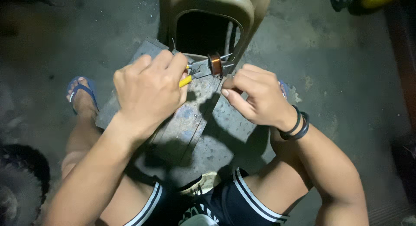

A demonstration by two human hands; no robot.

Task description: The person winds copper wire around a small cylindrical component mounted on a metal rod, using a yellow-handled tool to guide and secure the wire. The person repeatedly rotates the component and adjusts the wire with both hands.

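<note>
Yellow-handled pliers (196,72) sit in the left hand (149,89), which is clenched around the grips, knuckles up, forearm coming in from the near left. Plier nose points right and meets a small copper wire coil (215,64); whether the tips actually bite the coil is hard to tell at this angle. Right hand (255,98) lies just right of the coil, fingers curled, thumb and forefinger pinched together below it, probably on a fine wire end, though none shows clearly. Two dark bands (297,126) ring that wrist.

Coil: reddish-brown, glossy, tightly wound, spool-shaped, held above the far edge of a grey metal surface (190,122), scuffed, flat, angular. Beyond it stands a tan plastic chair (212,9), smooth and curved. Concrete floor (346,70), rough and stained. Blue sandal (80,89) at far left.
</note>
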